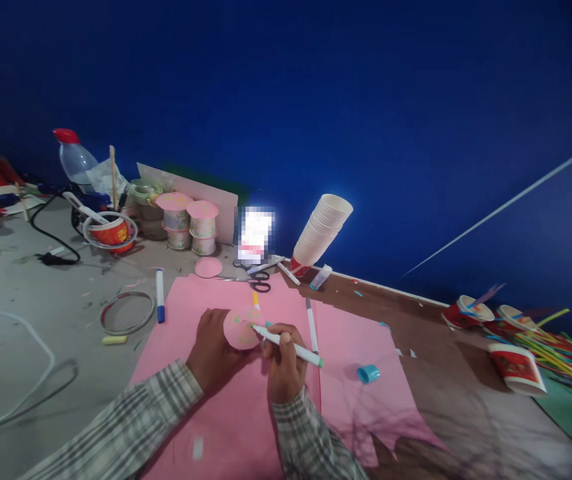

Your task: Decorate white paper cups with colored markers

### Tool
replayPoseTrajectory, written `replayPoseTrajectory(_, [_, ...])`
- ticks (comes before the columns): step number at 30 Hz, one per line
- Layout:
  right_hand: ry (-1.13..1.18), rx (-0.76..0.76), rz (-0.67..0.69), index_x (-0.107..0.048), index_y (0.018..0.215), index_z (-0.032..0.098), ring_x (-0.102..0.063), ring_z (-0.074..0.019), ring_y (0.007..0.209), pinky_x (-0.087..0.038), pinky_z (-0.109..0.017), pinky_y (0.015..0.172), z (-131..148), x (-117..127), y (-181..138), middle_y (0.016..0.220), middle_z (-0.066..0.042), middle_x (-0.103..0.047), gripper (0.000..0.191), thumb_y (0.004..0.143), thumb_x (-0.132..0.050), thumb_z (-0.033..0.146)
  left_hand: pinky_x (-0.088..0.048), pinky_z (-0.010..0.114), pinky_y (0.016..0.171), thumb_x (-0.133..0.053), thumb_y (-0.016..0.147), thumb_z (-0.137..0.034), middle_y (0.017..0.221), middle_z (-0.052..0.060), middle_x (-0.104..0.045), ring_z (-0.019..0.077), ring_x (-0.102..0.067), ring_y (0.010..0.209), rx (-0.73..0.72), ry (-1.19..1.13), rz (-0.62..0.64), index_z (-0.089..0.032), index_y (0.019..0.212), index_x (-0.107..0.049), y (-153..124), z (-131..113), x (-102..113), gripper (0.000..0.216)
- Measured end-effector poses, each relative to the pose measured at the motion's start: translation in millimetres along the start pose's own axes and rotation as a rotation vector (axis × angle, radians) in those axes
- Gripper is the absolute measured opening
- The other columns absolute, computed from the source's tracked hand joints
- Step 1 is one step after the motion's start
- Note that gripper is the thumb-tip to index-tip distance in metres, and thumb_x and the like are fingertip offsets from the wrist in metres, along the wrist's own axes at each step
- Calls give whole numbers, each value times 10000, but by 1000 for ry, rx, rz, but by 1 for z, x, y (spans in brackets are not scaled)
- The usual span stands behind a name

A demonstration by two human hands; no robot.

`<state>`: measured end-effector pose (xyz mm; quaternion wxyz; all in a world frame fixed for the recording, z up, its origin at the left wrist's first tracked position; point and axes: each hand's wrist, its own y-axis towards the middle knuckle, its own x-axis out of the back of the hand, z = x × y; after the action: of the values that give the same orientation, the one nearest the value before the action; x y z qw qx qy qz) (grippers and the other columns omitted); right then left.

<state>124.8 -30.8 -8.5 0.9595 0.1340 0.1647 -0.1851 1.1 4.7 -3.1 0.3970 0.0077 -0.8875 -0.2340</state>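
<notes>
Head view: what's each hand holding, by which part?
Left hand: pink disc, by its left side; underside grip hidden. Right hand: white marker, by the barrel's front half.

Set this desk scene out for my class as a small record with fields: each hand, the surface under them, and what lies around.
Left hand: holds a round pink piece with green marks
Right hand: holds a white marker, tip at the round pink piece
Under the hands: pink paper
Left of the paper: tape roll
Beyond the round piece: scissors
Toward the wall: stack of paper cups
</notes>
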Motion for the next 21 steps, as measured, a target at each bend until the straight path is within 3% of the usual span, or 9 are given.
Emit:
replayPoseTrajectory(12, [24, -31, 11, -671, 736, 181, -458, -145, 354, -391, -249, 380, -1, 0, -1, 408, 55, -507, 273, 796, -506, 390, -378, 425, 689, -675, 483, -414, 703, 37, -608, 272, -517, 718, -7, -7, -7, -247, 750, -637, -1, 0, -1, 317])
replayPoseTrajectory(21, [33, -17, -6, -665, 736, 166, -447, -142, 346, -397, -259, 391, -3, 1, 0, 389, 63, -489, 288, 800, -498, 391, -384, 428, 691, -668, 460, -507, 704, 34, -611, 274, -522, 723, -4, -9, 0, -253, 746, -632, -1, 0, 0, 384])
